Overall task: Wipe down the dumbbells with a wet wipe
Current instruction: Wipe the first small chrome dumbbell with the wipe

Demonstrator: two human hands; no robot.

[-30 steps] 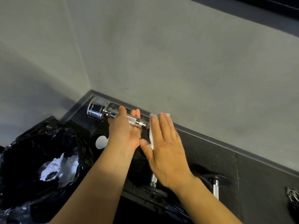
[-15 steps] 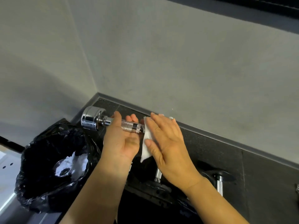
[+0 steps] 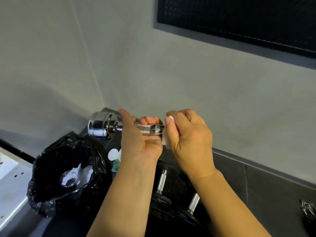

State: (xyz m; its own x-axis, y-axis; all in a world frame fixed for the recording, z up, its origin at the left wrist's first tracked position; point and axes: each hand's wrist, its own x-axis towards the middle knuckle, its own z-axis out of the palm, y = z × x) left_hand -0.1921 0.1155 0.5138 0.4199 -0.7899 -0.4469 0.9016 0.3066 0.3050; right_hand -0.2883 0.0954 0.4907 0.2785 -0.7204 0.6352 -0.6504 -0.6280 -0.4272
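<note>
Loosely cradled: drop and slip risks around a raised dumbbell

Starting at the left: black bin bag, mouth open, crumpled white wipes inside, standing just beside and below the lifted load. Easily knocked over or torn by any swing or fall in that direction.

Next, the chrome dumbbell, held roughly level in the air near the wall corner, shiny left head jutting well past the grip with nothing under it. Likely to lever downward with any slackening of the hold.

Under the knurled handle, the left hand: palm up, fingers curled over the far side of the bar, thumb raised rather than clamped. More a cradle than a firm grasp, judging by the pose. Prone to losing the bar during a hard twist from the other side.

At the bar's right end, the wet wipe, bunched and pinched in the curled fingers of the right hand, pressed against the metal. Right head hidden behind that hand. Damp chrome, so probably slick. Also some chance of skipping the unseen end face.

Below both hands, two more dumbbells lying on a dark surface, directly under any drop, at the cost of a dent or a pinched finger.
</note>
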